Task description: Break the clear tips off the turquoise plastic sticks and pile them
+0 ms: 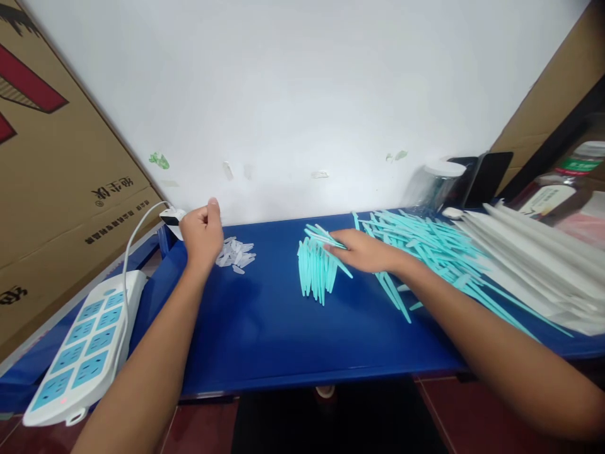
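My left hand (203, 230) is raised in a fist near the back left of the blue table, with the thumb on top. What it holds, if anything, is hidden. Close beside it lies a small heap of clear plastic pieces (236, 253). My right hand (362, 249) is closed on a few slim turquoise plastic sticks (343, 265) at mid-table. Under its fingertips a row of similar turquoise sticks (316, 274) lies roughly side by side. A larger loose pile of turquoise sticks (425, 246) spreads behind and right of my right hand, partly covered by my forearm.
A white power strip (89, 347) with a cable runs along the left, beside a cardboard box (61, 189). At the right stand a lidded clear jar (435, 189), dark flat panels (489, 180), a stack of white packets (534, 265) and a brown bottle (551, 192). A white wall (302, 94) closes off the back.
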`<state>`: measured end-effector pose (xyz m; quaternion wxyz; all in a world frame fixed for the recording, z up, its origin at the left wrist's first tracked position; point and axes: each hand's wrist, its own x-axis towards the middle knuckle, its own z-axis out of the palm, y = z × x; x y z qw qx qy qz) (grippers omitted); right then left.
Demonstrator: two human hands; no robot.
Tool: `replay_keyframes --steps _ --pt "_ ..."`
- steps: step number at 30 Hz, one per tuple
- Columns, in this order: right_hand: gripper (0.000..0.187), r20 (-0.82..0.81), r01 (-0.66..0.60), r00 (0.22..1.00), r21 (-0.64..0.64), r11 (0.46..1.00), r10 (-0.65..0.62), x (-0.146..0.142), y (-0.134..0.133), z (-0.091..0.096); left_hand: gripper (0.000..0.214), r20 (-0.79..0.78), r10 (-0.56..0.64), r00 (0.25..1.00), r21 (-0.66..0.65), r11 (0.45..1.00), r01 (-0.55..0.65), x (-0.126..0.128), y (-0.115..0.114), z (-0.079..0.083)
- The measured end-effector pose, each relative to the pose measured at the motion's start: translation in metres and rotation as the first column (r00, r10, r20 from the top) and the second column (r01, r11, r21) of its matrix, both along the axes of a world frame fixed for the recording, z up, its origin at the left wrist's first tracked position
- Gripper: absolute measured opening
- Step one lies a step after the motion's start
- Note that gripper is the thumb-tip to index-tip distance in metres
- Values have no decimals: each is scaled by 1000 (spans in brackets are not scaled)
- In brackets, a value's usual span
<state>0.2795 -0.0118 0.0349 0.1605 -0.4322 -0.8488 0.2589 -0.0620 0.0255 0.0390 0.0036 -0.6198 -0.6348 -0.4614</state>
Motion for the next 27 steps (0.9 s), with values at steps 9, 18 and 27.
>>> replay_keyframes --steps 9,18,27 --pt "34 281 301 907 90 949 -314 -4 7 -15 56 -620 58 783 -268 922 -280 -10 9 -19" --pt "27 211 316 926 28 948 -315 -12 -1 -14 56 -667 47 743 -315 887 -339 -21 15 -22" --pt "50 301 340 895 19 940 -330 5 3 0 52 -672 49 739 -354 855 -378 -26 16 -21"
